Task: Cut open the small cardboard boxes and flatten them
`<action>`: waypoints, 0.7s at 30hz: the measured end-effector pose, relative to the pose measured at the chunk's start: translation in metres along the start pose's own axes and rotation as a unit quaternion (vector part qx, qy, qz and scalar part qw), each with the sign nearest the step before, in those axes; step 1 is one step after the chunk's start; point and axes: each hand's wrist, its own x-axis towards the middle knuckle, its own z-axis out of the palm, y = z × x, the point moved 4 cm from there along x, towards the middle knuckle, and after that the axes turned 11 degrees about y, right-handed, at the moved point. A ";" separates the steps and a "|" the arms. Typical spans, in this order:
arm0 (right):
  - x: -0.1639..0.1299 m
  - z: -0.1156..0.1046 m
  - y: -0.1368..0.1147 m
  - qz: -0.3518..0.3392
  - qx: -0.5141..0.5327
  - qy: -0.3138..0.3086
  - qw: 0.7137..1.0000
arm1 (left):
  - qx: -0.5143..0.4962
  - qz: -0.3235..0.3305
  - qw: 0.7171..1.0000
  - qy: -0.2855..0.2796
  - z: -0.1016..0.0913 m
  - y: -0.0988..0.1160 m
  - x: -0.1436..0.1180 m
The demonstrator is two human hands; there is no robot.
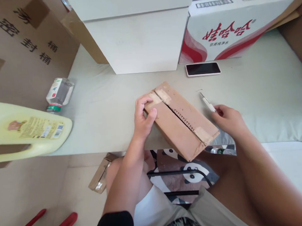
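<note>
A brown cardboard box [183, 119] sits slantwise at the front edge of the covered table, its near corner jutting past the edge. Along its top runs a dark seam between two flaps, with pale tape at both ends and torn ridges in the middle. My left hand [144, 117] grips the box's far left end, thumb on top. My right hand [228, 118] is closed around the white handle of a slim utility knife [207, 102], just right of the box. The knife points up and left, apart from the box; its tip is hard to make out.
A phone [203, 69] lies behind the box, before a white box [141, 42] and a red-and-white carton [225, 30]. At left are a clear bottle [60, 93] on its side and a yellow jug [39, 128]. Another small carton [101, 174] is on the floor.
</note>
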 end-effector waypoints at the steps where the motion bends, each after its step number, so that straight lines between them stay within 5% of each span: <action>1: -0.002 -0.002 -0.005 0.011 0.046 0.001 0.999 | 0.002 0.002 1.000 0.000 0.000 0.000 0.000; 5: -0.011 -0.019 -0.027 0.029 0.253 0.042 0.966 | -0.001 0.018 1.000 -0.009 0.008 0.005 -0.006; 9: -0.036 -0.059 -0.060 -0.066 0.356 0.098 0.927 | -0.010 0.058 0.998 -0.019 0.024 0.014 -0.018; 14: -0.072 -0.087 -0.096 -0.139 0.388 0.014 0.911 | -0.018 0.060 0.997 -0.039 0.037 0.021 -0.028; 21: -0.079 -0.073 -0.104 -0.231 0.321 0.059 0.917 | -0.007 0.062 0.997 -0.052 0.035 0.020 -0.027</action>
